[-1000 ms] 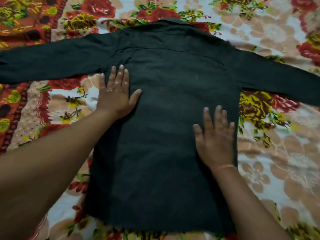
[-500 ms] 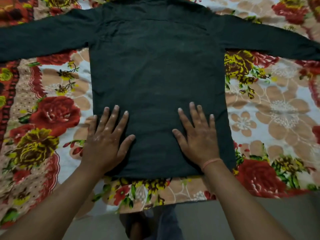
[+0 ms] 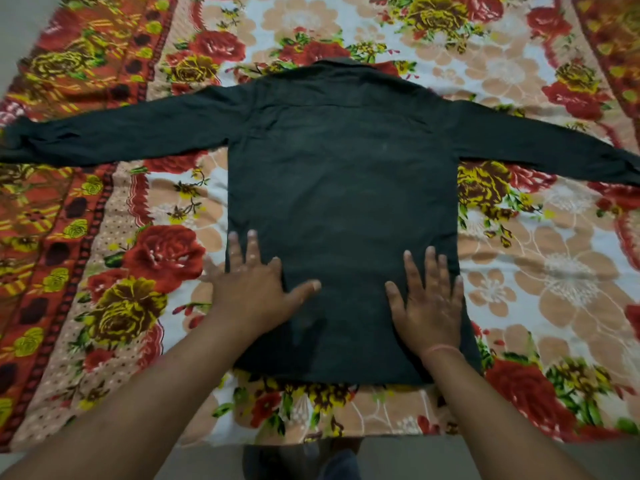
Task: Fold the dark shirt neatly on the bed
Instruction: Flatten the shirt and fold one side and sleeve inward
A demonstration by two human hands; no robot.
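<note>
A dark shirt (image 3: 341, 209) lies flat, back up, sleeves outstretched, on a floral bedsheet (image 3: 540, 278). The left hand (image 3: 251, 292) and right hand (image 3: 429, 306) press palms-down on its lower part near the hem, fingers straight and spread, the left's outer fingers overlapping the shirt's side edge.
</note>
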